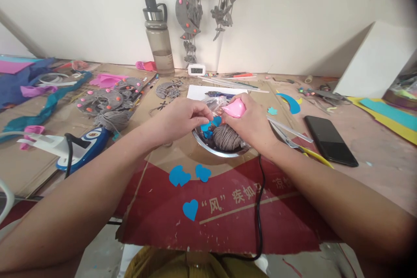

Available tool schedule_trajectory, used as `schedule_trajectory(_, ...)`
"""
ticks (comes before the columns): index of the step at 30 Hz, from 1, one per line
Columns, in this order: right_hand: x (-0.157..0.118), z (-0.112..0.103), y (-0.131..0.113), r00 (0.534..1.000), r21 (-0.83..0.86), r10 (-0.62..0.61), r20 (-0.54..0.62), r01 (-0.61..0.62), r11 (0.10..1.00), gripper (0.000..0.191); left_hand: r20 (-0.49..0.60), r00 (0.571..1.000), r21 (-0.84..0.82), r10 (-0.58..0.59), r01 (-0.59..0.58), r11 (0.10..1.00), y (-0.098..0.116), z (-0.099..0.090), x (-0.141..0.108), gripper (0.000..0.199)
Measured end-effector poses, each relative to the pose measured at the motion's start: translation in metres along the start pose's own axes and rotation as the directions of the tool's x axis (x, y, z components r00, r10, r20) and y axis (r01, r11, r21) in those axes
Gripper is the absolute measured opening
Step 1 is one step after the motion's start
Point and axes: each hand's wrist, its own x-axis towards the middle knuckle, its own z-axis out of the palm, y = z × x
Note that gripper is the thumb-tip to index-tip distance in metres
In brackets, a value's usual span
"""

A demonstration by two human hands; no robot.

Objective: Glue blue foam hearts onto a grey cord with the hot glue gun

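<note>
A metal bowl [224,153] stands on the cardboard, holding a ball of grey yarn [227,137], blue cut pieces [207,129] and a clear plastic bag [213,105]. Over the bowl's left rim, my left hand [185,120] has thumb and fingertips closed beside the blue pieces; whether it pinches one is too small to tell. My right hand [250,124] is wrapped round a pink object [235,108] above the bowl's right side. Nearer to me lie a blue heart [190,209] and two small groups of blue shapes [179,175], [203,173].
A phone [331,140] and yellow-handled scissors [302,150] lie at the right. Behind stand a water bottle [159,43] and a small clock [196,70]. A power strip [85,150] is at the left. A black cable [259,208] crosses the cardboard.
</note>
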Motion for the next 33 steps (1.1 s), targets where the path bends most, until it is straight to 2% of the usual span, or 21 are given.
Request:
schedule_trajectory(5, -0.001, 0.000, 0.000, 1.000, 0.007, -0.004, 0.000, 0.004, 1.000, 0.023, -0.019, 1.000, -0.009, -0.024, 0.024, 1.000, -0.001, 0.002, 0.000, 0.020)
schedule_trajectory(10, -0.001, 0.001, 0.002, 1.000, -0.003, -0.013, -0.012, 0.013, 1.000, 0.024, 0.011, 1.000, 0.072, -0.014, 0.013, 0.997, -0.001, 0.005, 0.000, 0.015)
schedule_trajectory(15, 0.000, 0.002, 0.002, 1.000, 0.002, -0.012, -0.007, 0.012, 1.000, 0.025, -0.005, 0.999, 0.220, 0.053, -0.051, 0.974, 0.002, 0.008, 0.001, 0.018)
schedule_trajectory(21, 0.000, 0.002, 0.002, 1.000, -0.018, -0.002, 0.001, 0.002, 1.000, 0.024, -0.102, 0.993, 0.449, 0.053, -0.001, 0.894, 0.009, 0.015, 0.004, 0.022)
schedule_trajectory(27, 0.000, 0.002, 0.002, 1.000, -0.028, -0.002, 0.002, 0.003, 1.000, 0.024, -0.046, 0.976, 0.574, 0.214, -0.150, 0.805, 0.011, 0.021, 0.008, 0.022)
schedule_trajectory(33, 0.000, 0.001, 0.001, 1.000, -0.021, -0.012, 0.002, 0.012, 1.000, 0.025, -0.030, 0.963, 0.514, 0.270, -0.216, 0.830, 0.005, 0.020, 0.011, 0.020)
